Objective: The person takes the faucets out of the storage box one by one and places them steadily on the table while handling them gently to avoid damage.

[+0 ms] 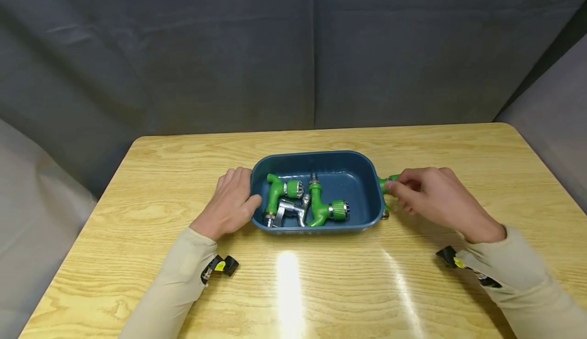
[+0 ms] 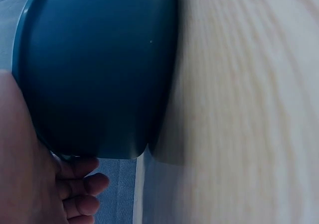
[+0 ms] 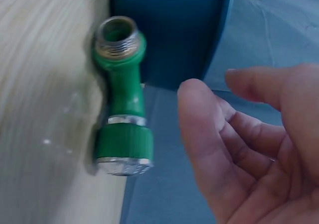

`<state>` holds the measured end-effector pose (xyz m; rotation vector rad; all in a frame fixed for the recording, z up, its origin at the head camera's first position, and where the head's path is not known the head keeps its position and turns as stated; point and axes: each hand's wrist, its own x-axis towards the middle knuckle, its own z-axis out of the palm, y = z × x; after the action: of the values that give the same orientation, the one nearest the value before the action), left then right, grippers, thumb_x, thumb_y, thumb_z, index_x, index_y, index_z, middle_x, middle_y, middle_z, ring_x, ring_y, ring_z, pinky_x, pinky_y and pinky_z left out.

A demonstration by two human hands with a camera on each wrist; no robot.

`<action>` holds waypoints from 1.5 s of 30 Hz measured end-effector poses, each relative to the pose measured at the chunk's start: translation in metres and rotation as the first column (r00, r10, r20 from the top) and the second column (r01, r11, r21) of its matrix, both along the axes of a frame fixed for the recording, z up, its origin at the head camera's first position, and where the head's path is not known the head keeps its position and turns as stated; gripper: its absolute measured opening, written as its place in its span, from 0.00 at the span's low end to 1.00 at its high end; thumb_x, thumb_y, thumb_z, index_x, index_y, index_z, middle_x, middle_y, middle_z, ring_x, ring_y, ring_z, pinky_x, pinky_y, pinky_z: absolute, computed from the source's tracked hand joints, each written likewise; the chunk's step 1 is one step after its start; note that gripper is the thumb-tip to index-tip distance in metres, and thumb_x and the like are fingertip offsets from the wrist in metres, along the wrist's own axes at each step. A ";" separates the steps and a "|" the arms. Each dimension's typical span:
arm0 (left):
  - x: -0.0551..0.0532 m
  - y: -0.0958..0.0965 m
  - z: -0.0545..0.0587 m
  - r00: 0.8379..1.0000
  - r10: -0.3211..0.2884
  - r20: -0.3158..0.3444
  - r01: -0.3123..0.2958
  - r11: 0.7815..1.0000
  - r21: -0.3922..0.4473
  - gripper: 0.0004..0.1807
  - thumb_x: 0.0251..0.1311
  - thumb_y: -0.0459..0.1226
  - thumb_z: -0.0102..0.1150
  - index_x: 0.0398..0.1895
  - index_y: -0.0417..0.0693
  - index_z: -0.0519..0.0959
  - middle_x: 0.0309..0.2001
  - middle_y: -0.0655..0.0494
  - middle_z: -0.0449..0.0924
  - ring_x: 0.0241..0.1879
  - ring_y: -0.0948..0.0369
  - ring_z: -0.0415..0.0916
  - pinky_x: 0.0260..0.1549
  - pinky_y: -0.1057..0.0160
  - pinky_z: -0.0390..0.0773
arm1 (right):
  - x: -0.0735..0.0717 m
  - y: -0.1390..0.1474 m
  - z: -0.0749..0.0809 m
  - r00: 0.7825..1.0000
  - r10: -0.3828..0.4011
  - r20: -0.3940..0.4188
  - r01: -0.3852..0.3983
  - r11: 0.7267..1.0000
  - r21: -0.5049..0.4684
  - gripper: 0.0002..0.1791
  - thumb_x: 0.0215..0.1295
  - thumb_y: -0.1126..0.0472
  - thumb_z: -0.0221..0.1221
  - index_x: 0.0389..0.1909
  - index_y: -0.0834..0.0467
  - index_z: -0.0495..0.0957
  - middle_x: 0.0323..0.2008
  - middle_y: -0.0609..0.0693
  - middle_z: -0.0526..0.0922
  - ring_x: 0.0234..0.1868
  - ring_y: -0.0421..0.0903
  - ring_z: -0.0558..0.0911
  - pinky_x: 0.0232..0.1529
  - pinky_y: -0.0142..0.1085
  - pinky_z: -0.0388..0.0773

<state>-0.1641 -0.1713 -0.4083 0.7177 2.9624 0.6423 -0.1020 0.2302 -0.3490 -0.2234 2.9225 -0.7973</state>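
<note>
A dark blue plastic basin (image 1: 321, 230) sits on the table. My left hand (image 1: 234, 201) grips its left end, thumb over the rim, fingers outside along the wall (image 2: 99, 74). Inside lie a green tap (image 1: 275, 194) at the left, another green tap (image 1: 315, 199) near the middle, and a chrome tap (image 1: 291, 206) between them. A third green tap (image 3: 125, 92) rests on the table against the basin's right end, its threaded mouth showing. Close over it is my right hand (image 1: 433, 193), fingers loosely bent. The right wrist view shows a gap between those fingers and the tap.
The wooden table (image 1: 192, 150) has rounded back corners, with a dark grey cloth (image 1: 229, 74) hanging behind it. Pale cloth (image 1: 36, 216) hangs at the left side. Both wrists carry small black cameras on straps.
</note>
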 end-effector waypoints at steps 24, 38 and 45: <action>-0.002 -0.004 0.004 1.000 0.002 0.004 -0.002 1.000 0.013 0.23 0.62 0.44 0.44 0.55 0.39 0.69 0.43 0.49 0.69 0.45 0.52 0.60 0.52 0.52 0.60 | -0.003 -0.049 0.021 0.915 0.227 -0.333 -0.220 0.974 0.057 0.05 0.70 0.54 0.65 0.35 0.50 0.86 0.26 0.39 0.85 0.25 0.30 0.79 0.30 0.30 0.78; -0.003 0.000 0.001 1.000 0.005 0.014 -0.006 1.000 0.018 0.23 0.63 0.43 0.45 0.56 0.38 0.69 0.44 0.49 0.69 0.47 0.51 0.61 0.55 0.51 0.61 | -0.017 -0.070 0.023 0.863 0.389 -0.322 -0.362 0.921 0.143 0.03 0.66 0.58 0.68 0.38 0.49 0.85 0.32 0.40 0.85 0.30 0.31 0.80 0.34 0.31 0.80; -0.002 0.000 0.000 1.000 0.004 0.024 -0.004 1.000 0.020 0.23 0.63 0.44 0.44 0.56 0.38 0.69 0.44 0.49 0.69 0.46 0.51 0.60 0.54 0.52 0.60 | -0.028 -0.076 0.019 0.832 0.462 -0.306 -0.417 0.886 0.203 0.05 0.63 0.59 0.70 0.39 0.51 0.85 0.36 0.44 0.85 0.29 0.32 0.81 0.33 0.30 0.80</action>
<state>-0.1662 -0.1714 -0.4081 0.7010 2.9407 0.6773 -0.1305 0.1539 -0.3304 -1.0871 3.0156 -0.5340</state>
